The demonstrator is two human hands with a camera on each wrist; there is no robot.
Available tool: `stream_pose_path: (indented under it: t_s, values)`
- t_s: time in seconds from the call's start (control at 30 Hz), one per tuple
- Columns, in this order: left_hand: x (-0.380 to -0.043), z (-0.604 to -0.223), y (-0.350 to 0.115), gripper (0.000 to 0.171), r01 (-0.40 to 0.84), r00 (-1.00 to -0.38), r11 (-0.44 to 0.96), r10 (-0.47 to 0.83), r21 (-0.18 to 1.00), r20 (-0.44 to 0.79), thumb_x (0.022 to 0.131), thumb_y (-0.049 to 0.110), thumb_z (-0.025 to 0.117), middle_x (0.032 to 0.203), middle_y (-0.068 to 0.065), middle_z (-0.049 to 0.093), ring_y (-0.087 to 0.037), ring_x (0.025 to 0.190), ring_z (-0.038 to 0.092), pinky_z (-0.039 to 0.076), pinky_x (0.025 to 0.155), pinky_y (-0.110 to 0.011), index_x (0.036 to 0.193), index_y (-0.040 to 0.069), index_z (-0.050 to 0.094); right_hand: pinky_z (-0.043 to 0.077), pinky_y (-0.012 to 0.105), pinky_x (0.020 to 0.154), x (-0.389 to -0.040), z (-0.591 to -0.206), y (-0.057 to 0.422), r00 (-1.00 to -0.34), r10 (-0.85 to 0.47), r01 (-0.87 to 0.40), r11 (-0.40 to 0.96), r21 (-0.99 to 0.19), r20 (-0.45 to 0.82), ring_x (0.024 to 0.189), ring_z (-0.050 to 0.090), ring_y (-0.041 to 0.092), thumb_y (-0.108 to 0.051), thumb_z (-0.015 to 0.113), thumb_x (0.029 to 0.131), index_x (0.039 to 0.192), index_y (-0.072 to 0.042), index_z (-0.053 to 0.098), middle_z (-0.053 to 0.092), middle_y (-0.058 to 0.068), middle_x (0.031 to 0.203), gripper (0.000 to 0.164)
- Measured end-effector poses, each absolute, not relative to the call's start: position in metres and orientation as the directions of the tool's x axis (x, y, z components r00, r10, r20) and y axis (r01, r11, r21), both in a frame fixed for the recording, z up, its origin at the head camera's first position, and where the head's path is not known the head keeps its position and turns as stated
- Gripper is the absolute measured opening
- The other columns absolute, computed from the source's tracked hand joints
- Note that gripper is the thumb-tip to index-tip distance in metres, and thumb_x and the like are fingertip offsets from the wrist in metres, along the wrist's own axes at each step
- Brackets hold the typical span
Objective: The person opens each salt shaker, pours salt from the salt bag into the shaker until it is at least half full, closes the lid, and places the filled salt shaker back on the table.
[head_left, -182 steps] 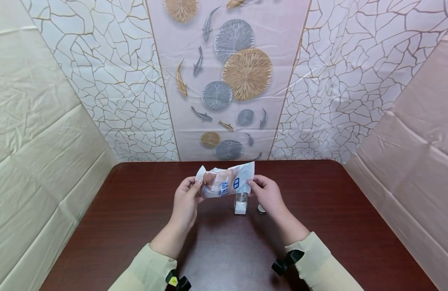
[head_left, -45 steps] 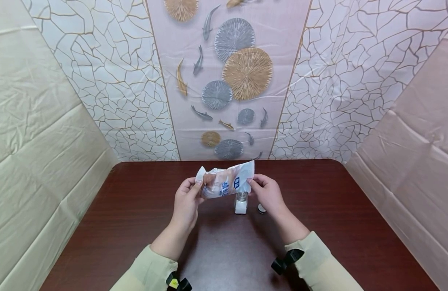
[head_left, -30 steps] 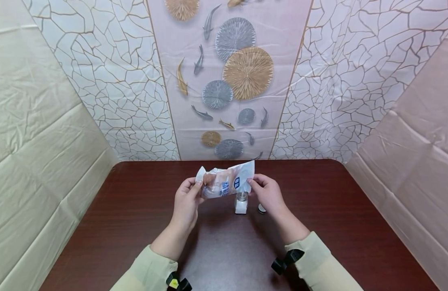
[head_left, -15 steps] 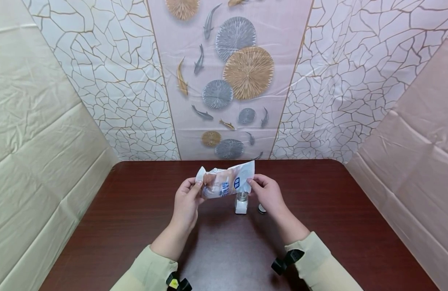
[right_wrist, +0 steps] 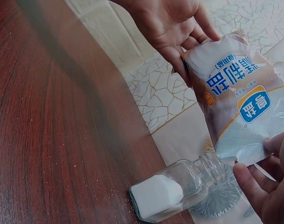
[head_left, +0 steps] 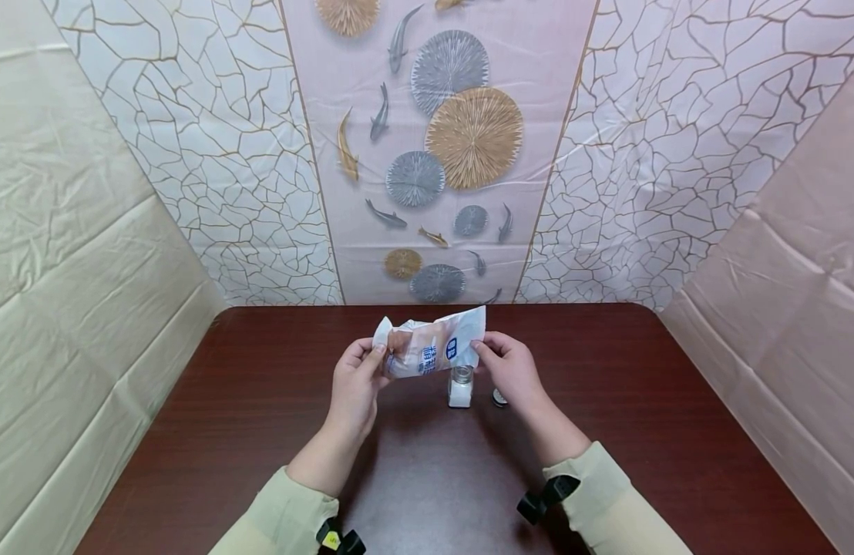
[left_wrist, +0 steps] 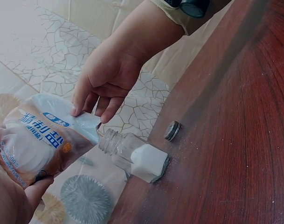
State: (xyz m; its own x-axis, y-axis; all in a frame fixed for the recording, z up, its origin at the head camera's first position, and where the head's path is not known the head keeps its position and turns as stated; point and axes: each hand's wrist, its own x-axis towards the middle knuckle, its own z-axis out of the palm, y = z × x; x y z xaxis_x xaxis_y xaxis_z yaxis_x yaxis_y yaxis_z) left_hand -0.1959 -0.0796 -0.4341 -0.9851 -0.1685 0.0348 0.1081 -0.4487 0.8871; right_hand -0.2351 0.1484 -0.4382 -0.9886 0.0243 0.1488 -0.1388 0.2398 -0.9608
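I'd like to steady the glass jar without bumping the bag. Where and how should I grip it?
Probably low around the flat-sided body of the glass jar, coming from the person's side: it stands upright, and the bag and right hand crowd its narrower neck.

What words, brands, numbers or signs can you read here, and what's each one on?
"精制盐": large blue characters on the bag.
"(食用盐)": smaller line beside it, same bag.
"粤盐": white characters in the bag's blue logo.
The bag's remaining small print, including any numbers: too small or blurred to read.
Yellow mark on the left wrist device: too small to read.
Glass jar and lid: no text that I can make out.
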Motion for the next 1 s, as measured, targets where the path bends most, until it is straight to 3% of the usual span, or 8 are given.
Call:
stream_pose_path:
  t_s: [0.13,0.37,0.8,1.0]
  values:
    - [-0.196,-0.434,-0.079,0.005,0.113,-0.985,-0.447,-0.166,0.887,0.042,0.1,0.005,0.053,0.092,-0.003,0.06,-0.013,0.082,0.054,0.049,0.067,-0.028,0.101,0.004,0.058,0.057,0.027,0.063,-0.235,-0.439,0.149,-0.988,0.027,-0.139,0.241,-0.961,0.15,0.072,0.068,0.026,-0.008,0.063,0.096,0.107,0.004,0.07,0.069,0.014,0.09,0.017]
    - [-0.196,-0.433,-0.079,0.005,0.115,-0.985,-0.444,-0.166,0.889,0.045,0.1,0.005,0.053,0.093,-0.003,0.061,-0.012,0.083,0.055,0.049,0.066,-0.028,0.101,0.004,0.058,0.057,0.027,0.063,-0.234,-0.438,0.149,-0.989,0.031,-0.132,0.23,-0.964,0.143,0.069,0.065,0.018,-0.007,0.063,0.096,0.107,0.004,0.07,0.069,0.015,0.09,0.017]
    - [-0.196,-0.431,-0.08,0.005,0.106,-0.985,-0.433,-0.168,0.895,0.036,0.1,0.006,0.054,0.091,-0.002,0.061,-0.012,0.081,0.054,0.047,0.065,-0.027,0.099,0.006,0.059,0.056,0.024,0.063,-0.227,-0.425,0.148,-0.992,0.014,-0.117,0.237,-0.964,0.124,0.077,0.067,0.028,-0.006,0.062,0.097,0.11,0.007,0.068,0.069,0.021,0.094,0.019]
    - [-0.198,-0.431,-0.08,0.007,0.102,-0.985,-0.444,-0.17,0.89,0.029,0.099,0.006,0.054,0.087,-0.001,0.06,-0.011,0.078,0.052,0.046,0.063,-0.027,0.096,0.009,0.06,0.057,0.026,0.064,-0.234,-0.437,0.15,-0.99,0.025,-0.129,0.233,-0.964,0.139,0.073,0.066,0.022,-0.009,0.064,0.096,0.108,0.003,0.07,0.069,0.015,0.091,0.018]
